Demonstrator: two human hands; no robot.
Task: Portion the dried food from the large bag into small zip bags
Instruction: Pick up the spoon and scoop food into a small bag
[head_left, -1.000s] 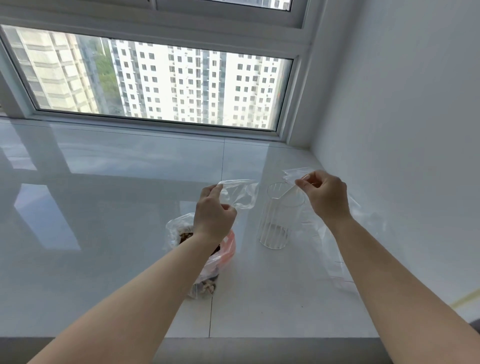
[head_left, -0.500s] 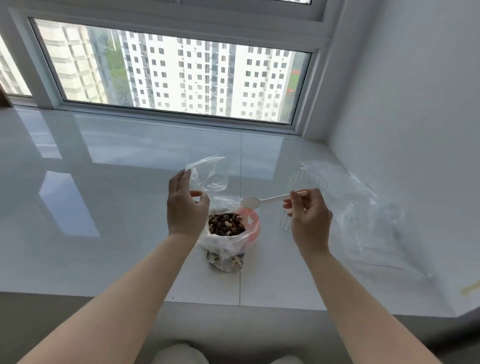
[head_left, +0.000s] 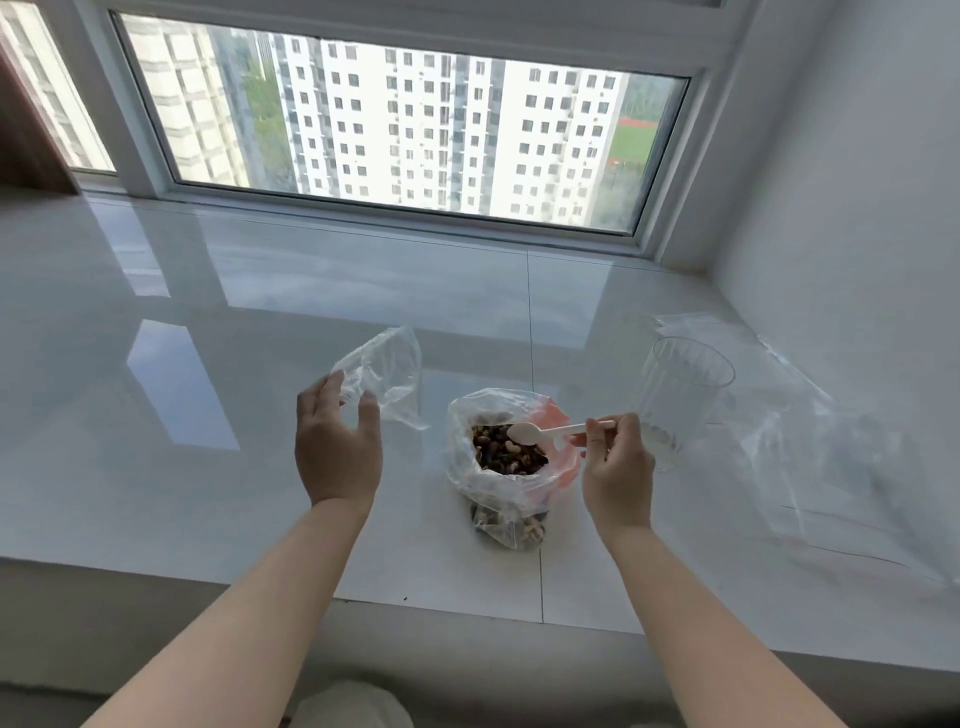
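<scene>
The large clear bag (head_left: 506, 493) of dried nuts and fruit stands open on the white sill, with an orange patch on its right side. My left hand (head_left: 337, 447) holds a small clear zip bag (head_left: 384, 379) up to the left of it, thumb and fingers pinching the bag's lower edge. My right hand (head_left: 615, 457) pinches the handle of a white plastic spoon (head_left: 540, 432). The spoon's bowl hangs just above the food at the bag's mouth.
A clear ribbed plastic cup (head_left: 678, 395) stands right of the large bag. Several flat clear zip bags (head_left: 831, 457) lie further right, against the white wall. The window frame (head_left: 405, 213) runs along the back; the sill's front edge (head_left: 311, 592) is near me.
My right hand took the white spoon from the cup area and brought it left over the large bag's mouth. My left hand carried the small bag further left.
</scene>
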